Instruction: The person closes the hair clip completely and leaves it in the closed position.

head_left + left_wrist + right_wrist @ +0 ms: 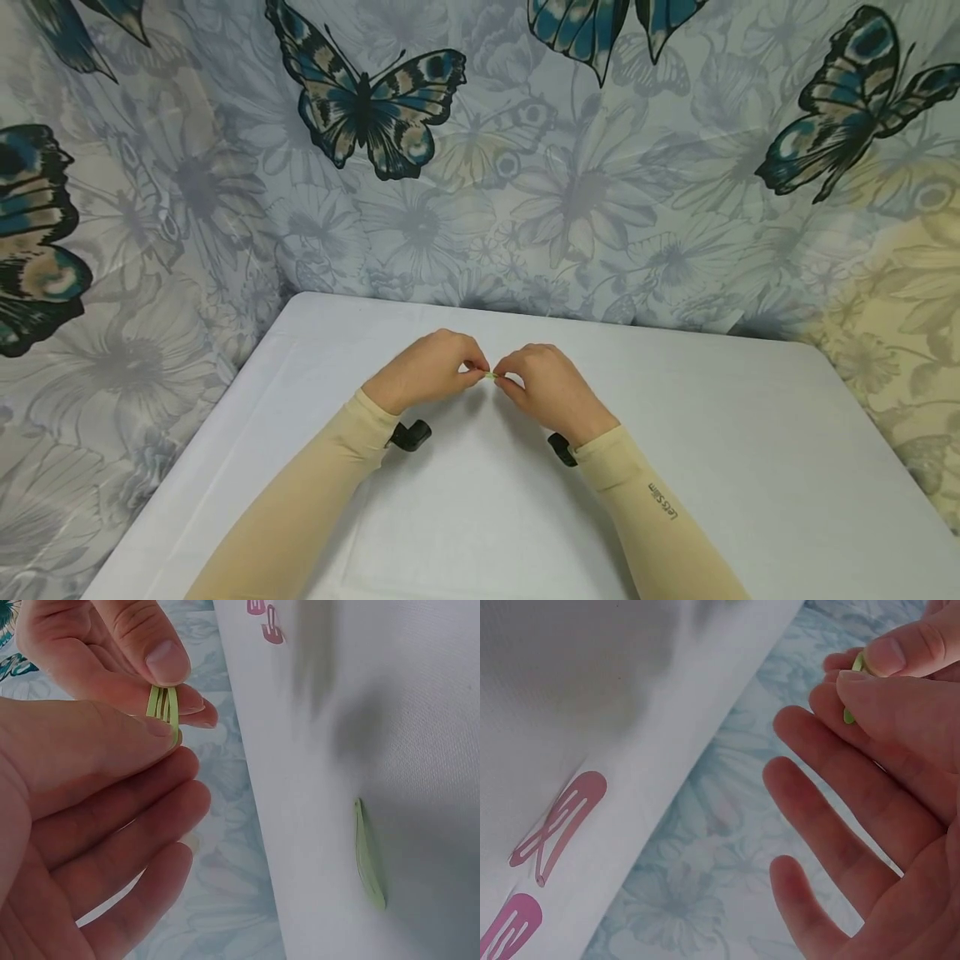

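Observation:
Between both hands is a light green snap hair clip (163,703), small in the head view. My left hand (431,367) pinches one end between thumb and index finger. The other end is pinched by the thumb and index finger of my right hand (553,387). The fingertips cover both ends of the clip, so whether it is snapped or unsnapped I cannot tell. In the left wrist view a second green hair clip (367,855) lies on the white table, apart from the hands. The right wrist view shows a dusty-pink hair clip (566,821) lying there, its inner prong raised.
A brighter pink hair clip (511,926) lies next to the dusty-pink one. A white cloth covers the table (712,467). Butterfly-printed fabric (420,225) hangs behind and beside it. A black wrist camera (411,435) sits under the left wrist.

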Demonstrator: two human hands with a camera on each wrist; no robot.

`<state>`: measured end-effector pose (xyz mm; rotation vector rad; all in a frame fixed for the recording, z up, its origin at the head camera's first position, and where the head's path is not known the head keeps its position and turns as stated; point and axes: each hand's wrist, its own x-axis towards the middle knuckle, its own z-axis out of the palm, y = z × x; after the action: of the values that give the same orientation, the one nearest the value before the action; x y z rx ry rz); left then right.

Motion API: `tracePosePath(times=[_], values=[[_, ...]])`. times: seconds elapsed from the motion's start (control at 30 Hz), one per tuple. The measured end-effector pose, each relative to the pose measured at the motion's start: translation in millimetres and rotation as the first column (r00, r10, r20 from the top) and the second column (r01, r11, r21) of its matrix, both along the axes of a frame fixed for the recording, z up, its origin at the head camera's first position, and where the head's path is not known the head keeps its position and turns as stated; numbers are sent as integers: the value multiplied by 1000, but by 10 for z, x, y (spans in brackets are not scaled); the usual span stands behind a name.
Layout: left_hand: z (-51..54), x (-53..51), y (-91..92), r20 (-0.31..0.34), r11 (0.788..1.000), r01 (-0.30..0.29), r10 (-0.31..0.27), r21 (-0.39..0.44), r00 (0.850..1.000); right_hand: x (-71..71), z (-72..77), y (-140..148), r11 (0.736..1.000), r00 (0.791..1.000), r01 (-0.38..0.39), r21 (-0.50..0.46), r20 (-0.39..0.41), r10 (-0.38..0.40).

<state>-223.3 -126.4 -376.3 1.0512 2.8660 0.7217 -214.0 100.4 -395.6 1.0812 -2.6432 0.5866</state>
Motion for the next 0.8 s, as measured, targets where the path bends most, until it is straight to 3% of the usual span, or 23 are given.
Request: tracePosePath(times=[0.53, 0.8], values=[[2, -3, -4, -24, 1000, 20, -21, -17, 999, 0, 3, -2, 1000, 1000, -5, 1, -29, 5], [-2, 9, 12, -3, 999, 12, -12, -31, 1000, -1, -16, -6, 1000, 999, -3, 13, -54, 4]])
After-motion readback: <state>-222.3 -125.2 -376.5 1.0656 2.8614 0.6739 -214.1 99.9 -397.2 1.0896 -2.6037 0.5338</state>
